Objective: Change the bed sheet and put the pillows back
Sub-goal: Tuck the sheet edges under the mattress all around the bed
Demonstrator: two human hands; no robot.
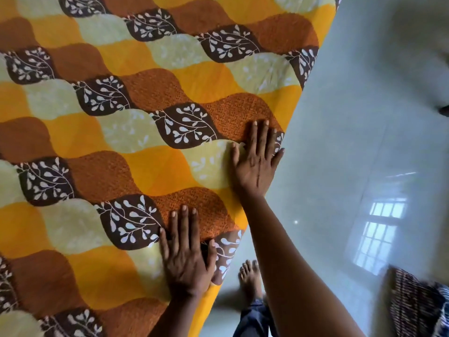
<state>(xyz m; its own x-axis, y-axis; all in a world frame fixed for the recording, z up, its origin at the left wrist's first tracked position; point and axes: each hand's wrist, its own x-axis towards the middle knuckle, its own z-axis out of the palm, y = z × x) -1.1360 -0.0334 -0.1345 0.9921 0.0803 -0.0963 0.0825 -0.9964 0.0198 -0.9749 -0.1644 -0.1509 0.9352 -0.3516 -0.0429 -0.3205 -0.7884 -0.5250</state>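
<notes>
Left hand at six o'clock and right hand, at one o'clock from it, both lie flat with fingers spread, I see, pressing the patterned bed sheet near the bed's edge.

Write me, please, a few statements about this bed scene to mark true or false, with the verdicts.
1. The left hand and the right hand both lie flat on the bed sheet, near its edge. True.
2. The right hand grips a pillow. False: its straight fingers rest on the sheet and hold nothing.
3. The sheet is plain white. False: it has wavy orange, yellow and pale patches, and brown ones with white leaf sprigs.
4. A bare foot stands on the floor beside the bed. True.
5. The glossy floor shows a window reflection. True.
</notes>
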